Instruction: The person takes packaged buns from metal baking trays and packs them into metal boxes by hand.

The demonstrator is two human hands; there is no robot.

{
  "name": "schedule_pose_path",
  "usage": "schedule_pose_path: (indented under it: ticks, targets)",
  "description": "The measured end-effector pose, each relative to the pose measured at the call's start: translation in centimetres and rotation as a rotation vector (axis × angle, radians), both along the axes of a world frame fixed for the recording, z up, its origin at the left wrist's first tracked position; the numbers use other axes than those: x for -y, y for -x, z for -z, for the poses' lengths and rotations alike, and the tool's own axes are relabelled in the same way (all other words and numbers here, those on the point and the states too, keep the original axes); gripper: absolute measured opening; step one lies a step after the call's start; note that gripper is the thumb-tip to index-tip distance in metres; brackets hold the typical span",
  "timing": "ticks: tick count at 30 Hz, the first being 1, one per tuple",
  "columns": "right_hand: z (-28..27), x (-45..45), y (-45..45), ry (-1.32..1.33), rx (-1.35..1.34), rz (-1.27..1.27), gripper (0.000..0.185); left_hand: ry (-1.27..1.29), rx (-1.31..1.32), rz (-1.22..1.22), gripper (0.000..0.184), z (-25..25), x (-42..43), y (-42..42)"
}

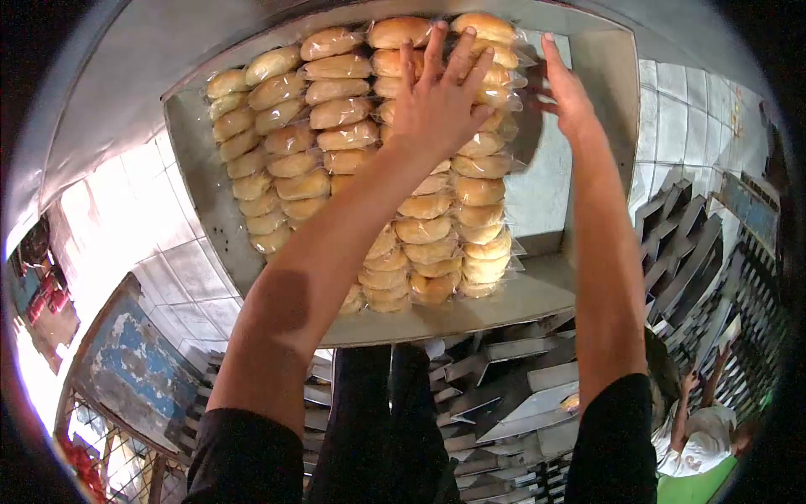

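Observation:
Rows of plastic-wrapped bread buns [340, 112] are packed in a large shallow box [609, 109] with pale walls. My left hand [441, 105] lies palm down over the buns near the far end, fingers spread, touching the tops of the right-hand rows. Just right of the last row, my right hand [567, 91] hovers over the bare box floor [537, 185], its fingers apart and partly in shadow. No bun shows in either hand. My left forearm hides part of the middle rows.
White tiles [172, 223] show on both sides of the box. Stacked metal trays [504, 378] stand below and to the right. A worn blue panel [134, 361] is at the lower left. Another person [701, 433] in a white shirt works at the lower right.

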State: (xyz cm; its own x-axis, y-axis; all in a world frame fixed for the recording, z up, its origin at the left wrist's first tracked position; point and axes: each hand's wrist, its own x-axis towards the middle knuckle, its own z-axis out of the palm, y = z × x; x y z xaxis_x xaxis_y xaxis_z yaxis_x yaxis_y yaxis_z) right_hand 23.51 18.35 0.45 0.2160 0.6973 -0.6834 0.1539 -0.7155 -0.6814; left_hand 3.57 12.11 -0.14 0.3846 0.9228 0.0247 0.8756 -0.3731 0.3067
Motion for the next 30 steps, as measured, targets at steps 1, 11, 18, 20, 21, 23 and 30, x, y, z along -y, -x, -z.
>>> schedule_pose_path:
  ticks: [1,11,18,20,21,23,30]
  targets:
    - [0.5,0.8,0.2,-0.097,0.026,0.047,0.090,0.002,-0.011,-0.019,0.080,0.5,0.1,-0.2]
    - [0.8,7.8,2.6,-0.701,0.136,-0.089,0.041,0.065,-0.193,0.231,0.079,-2.1,2.2,-0.7]
    - [-18.6,38.1,0.5,-0.301,-0.565,-0.045,0.065,0.055,0.163,0.150,0.074,-9.7,12.7,-4.8]
    - [-21.7,46.5,-5.4,-0.167,-0.787,0.092,0.056,0.143,0.309,0.267,0.074,-12.1,18.0,-7.5]
    - [-23.4,51.6,-6.1,-0.118,-0.759,0.202,0.049,0.203,0.386,0.316,0.073,-15.4,21.3,-8.1]
    - [-23.9,62.4,-13.3,-0.032,-0.194,0.493,0.027,0.341,0.506,0.454,0.071,-18.3,28.3,-12.0]
    - [-15.2,89.3,-32.2,0.068,0.447,1.722,0.065,0.692,0.673,0.995,0.046,-23.6,47.4,-32.1]
